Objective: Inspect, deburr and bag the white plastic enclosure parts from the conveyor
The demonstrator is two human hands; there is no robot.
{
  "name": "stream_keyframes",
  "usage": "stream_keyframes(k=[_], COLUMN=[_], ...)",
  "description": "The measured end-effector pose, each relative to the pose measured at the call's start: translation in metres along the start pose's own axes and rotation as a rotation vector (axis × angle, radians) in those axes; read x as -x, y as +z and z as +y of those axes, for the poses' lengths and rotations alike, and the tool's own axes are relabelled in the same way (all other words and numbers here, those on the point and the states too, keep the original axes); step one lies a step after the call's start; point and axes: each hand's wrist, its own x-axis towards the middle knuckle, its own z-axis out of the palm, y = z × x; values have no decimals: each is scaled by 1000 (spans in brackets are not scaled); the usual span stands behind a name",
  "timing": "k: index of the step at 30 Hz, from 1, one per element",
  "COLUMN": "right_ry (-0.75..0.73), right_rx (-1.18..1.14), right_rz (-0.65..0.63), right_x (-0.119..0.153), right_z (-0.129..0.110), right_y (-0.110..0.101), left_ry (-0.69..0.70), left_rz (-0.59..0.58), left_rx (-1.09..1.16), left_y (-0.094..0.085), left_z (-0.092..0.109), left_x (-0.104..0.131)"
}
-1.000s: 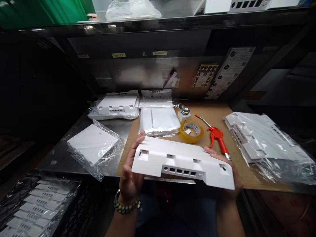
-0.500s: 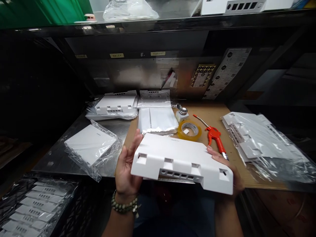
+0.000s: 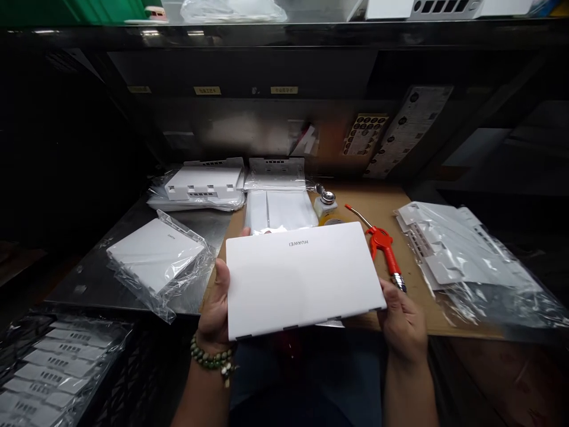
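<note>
A white plastic router cover (image 3: 302, 281) with upside-down HUAWEI lettering is held over the front edge of the bench, its flat face toward me. My left hand (image 3: 217, 305), with a beaded bracelet at the wrist, grips its left side, thumb along the edge and fingers mostly hidden behind. At the lower right corner, my right hand (image 3: 402, 320) pinches the cover. Just behind it lie clear plastic bags (image 3: 284, 207), and a roll of yellow tape (image 3: 326, 220) is largely hidden by it. A red air blow gun (image 3: 384, 246) lies beyond my right hand.
Bagged white covers lie on the left (image 3: 155, 252) and on the right (image 3: 462, 237). A stack of covers and bags (image 3: 204, 182) stands at the back left, and a pump bottle (image 3: 326, 204) behind the tape. Lower left, a black crate (image 3: 133, 362) adjoins several wrapped covers (image 3: 57, 362). A shelf (image 3: 267, 37) crosses above.
The cover has been tipped so its flat lettered face shows and the edge with port openings is out of sight. My right hand has shifted to its lower right corner. The view moved slightly.
</note>
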Motion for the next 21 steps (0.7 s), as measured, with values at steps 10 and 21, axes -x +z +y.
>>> stream_keyframes(k=[10,21], right_ry=[26,53], right_rx=[-48,-56], right_rz=[-111,-152], right_x=[4,-1], right_z=[-11,-20], right_y=[6,7], left_ry=[23,30], left_rz=[87,168], left_rx=[50,-83], left_y=[-2,-11], left_z=[0,-3], left_x=[0,-8])
